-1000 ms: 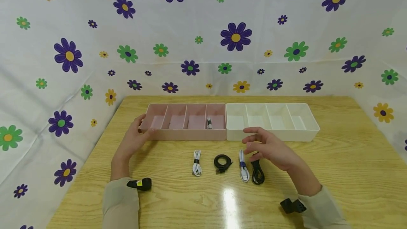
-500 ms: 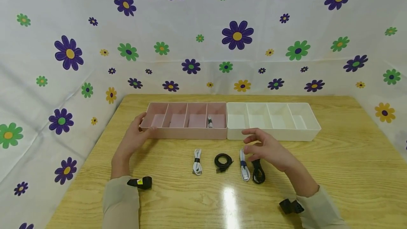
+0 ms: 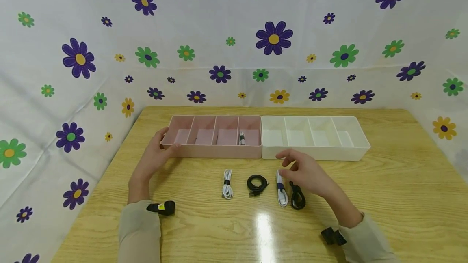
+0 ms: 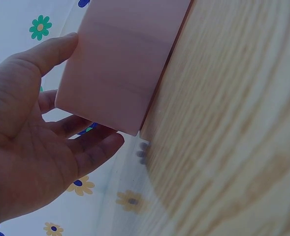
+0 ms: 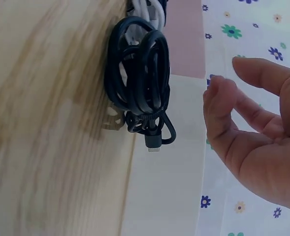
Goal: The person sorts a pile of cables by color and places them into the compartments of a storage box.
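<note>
Right hand (image 3: 307,173) is hovering before the white box (image 3: 332,154); left hand (image 3: 151,159) is gripping the left end of the pink box (image 3: 219,151). I'm seeing both four-compartment boxes standing end to end on the table (image 3: 204,222), floral cloth (image 3: 226,15) hanging behind. A small cable bundle (image 3: 241,138) is sitting in the pink box's rightmost compartment. Four more are lying in a row in front: white cable with black band (image 3: 227,184), round black coil (image 3: 257,190), white cable with blue band (image 3: 281,194), black cable (image 3: 298,200) at far right. Those last two are lying close beside each other; in the head view my right hand is overlapping their far ends. Black cable is looped long, connector showing in the right wrist view; the blue-banded one is showing its plug at the near end. Right fingers are curving loosely, moderate gap to the thumb, hanging apart from the black cable. Left thumb is pressing the pink front wall, fingers reaching round the end.
</note>
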`<state>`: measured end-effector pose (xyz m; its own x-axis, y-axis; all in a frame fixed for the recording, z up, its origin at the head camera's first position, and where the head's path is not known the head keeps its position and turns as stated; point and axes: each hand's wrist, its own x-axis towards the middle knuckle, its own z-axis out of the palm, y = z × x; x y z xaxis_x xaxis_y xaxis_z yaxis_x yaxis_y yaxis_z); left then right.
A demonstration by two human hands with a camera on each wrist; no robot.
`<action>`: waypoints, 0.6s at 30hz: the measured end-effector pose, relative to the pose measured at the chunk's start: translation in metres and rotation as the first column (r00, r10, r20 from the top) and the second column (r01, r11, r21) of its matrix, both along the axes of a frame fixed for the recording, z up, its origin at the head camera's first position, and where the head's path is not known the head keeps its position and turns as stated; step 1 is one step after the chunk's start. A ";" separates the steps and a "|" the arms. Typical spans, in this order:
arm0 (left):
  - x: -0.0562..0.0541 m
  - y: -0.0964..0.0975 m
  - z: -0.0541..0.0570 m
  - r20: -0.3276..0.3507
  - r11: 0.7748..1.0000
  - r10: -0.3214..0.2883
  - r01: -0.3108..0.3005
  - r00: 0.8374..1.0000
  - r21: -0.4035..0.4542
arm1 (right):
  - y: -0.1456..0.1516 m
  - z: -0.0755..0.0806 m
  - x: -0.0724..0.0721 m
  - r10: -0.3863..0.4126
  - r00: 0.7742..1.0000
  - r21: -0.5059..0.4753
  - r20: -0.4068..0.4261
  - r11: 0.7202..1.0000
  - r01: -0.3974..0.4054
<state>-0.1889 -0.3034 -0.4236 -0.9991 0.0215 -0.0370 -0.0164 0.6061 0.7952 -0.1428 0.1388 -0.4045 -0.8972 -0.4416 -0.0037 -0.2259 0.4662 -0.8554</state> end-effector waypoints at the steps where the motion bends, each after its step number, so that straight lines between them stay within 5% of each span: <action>1: 0.000 0.000 0.000 -0.001 1.000 -0.001 0.001 1.000 0.001 | -0.001 0.000 0.001 -0.003 0.999 0.043 -0.032 0.999 0.004; 7: 0.000 0.000 0.000 -0.001 1.000 -0.005 0.005 1.000 0.001 | -0.005 -0.001 0.002 0.039 0.989 0.177 -0.140 0.984 -0.014; 18: -0.004 -0.002 -0.005 -0.005 1.000 0.005 -0.005 1.000 -0.006 | -0.010 -0.007 0.002 0.108 0.985 0.298 -0.132 0.952 -0.064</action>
<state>-0.1928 -0.3057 -0.4286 -0.9993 0.0162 -0.0325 -0.0158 0.6106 0.7918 -0.1405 0.1292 -0.4119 -0.8565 -0.5159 -0.0172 -0.3871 0.6638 -0.6399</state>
